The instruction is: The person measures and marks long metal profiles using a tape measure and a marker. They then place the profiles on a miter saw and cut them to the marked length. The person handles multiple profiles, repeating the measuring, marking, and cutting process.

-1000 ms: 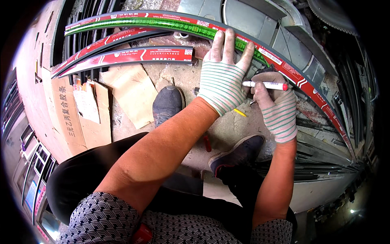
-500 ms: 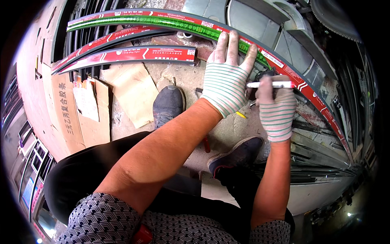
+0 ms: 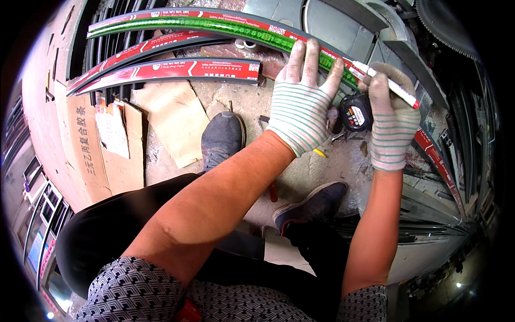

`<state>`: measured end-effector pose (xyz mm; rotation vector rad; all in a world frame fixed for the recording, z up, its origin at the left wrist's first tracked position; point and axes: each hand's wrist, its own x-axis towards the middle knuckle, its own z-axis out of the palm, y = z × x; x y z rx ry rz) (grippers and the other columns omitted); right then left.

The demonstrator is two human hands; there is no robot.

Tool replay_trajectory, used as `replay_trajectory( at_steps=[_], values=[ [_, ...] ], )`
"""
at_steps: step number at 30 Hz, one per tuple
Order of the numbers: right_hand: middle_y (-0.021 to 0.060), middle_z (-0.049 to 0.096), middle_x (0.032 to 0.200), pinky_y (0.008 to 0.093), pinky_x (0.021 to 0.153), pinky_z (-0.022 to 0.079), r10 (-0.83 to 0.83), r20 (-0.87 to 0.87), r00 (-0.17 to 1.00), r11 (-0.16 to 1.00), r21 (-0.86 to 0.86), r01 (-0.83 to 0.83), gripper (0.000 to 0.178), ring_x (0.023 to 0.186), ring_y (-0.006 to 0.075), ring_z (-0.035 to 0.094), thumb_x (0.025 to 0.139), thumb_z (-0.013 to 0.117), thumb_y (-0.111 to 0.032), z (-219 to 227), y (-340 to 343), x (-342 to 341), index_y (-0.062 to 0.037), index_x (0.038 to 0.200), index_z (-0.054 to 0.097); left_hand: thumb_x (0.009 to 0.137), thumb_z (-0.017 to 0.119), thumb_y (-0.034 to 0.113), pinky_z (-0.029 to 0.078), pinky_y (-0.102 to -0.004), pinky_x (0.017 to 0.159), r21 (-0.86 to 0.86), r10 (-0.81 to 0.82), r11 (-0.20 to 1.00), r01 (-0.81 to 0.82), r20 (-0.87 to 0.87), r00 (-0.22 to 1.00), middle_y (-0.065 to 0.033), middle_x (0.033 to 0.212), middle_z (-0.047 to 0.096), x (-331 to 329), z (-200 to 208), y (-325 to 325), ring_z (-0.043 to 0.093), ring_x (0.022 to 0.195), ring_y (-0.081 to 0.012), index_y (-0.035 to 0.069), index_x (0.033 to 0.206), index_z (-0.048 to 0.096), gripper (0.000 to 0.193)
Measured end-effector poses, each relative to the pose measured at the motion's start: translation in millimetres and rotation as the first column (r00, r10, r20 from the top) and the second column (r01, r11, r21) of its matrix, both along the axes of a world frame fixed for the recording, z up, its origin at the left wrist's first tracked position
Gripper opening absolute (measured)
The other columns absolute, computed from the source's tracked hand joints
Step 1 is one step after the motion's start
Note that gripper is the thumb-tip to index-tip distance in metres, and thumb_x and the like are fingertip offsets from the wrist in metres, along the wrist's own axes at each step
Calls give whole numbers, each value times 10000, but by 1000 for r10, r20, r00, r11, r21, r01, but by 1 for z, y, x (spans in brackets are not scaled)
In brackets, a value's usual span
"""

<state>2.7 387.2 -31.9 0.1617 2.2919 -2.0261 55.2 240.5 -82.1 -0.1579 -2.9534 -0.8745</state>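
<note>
My left hand (image 3: 301,102), in a white glove with green stripes, lies with outstretched fingers on the green tape measure blade (image 3: 230,33). The blade runs along a curved dark profile (image 3: 177,14) covered in red film. Just right of that hand sits the black tape measure case (image 3: 356,112). A small translucent piece (image 3: 332,114) shows beside my left palm; its kind is unclear. Closed round a white marker with a red end (image 3: 399,92), my gloved right hand (image 3: 393,115) is just right of the case. The marker's white tip is by the profile.
Two more red-filmed curved profiles (image 3: 198,70) (image 3: 129,53) lie on the near side. Cardboard (image 3: 99,145) leans at left, and a tan sheet (image 3: 174,121) covers some floor near my shoe (image 3: 221,137). A toothed disc (image 3: 448,24) shows at far right, with dark strips (image 3: 475,145) below.
My right hand has moved right and slightly up with the marker, which now slants with its tip at the profile. The tape case has come into clear sight. My left hand has barely shifted.
</note>
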Motion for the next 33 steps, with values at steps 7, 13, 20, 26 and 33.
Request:
replay_trajectory(
  at_steps=[7,13,20,26,33],
  values=[
    [61,701,946,237,745,546,110,-17,994,991,80,-108,205,837,81,643,965,706,-123,-13,-4,-12,22,1105,672,695,712,238,342,-618,1141,4,3,1000,-3,-14,1000,-397,1596,234,0,-2,-1,283,1436,-601,156,1534,471,877],
    [56,702,939,252,749,549,134,-52,990,987,100,-128,198,832,90,643,958,703,-117,-17,-7,-13,20,1097,677,689,757,291,323,-603,1137,-16,4,1000,-5,-8,1000,-362,1606,260,0,-3,0,249,1483,-550,138,1516,486,883],
    [55,705,939,252,749,555,161,-69,985,972,185,-146,191,835,87,650,957,705,-132,-20,-6,-13,1,1094,686,697,716,240,360,-615,1115,-10,5,1000,-5,-7,1000,-363,1614,225,1,-5,0,263,1451,-579,185,1540,463,882],
    [57,712,943,251,733,561,182,-73,981,965,204,-164,191,837,89,663,960,703,-140,-20,-5,-13,-4,1094,688,692,744,274,333,-607,1132,-13,7,1000,-7,-14,1000,-355,1612,245,1,-6,0,252,1473,-556,154,1514,490,869],
    [55,719,934,253,739,567,185,-85,979,965,206,-164,191,832,91,669,964,706,-144,-23,-5,-13,-4,1092,691,678,709,255,363,-612,1114,-21,10,1000,-10,-23,1000,-365,1615,228,1,-8,0,268,1447,-585,182,1537,476,893]
  ],
)
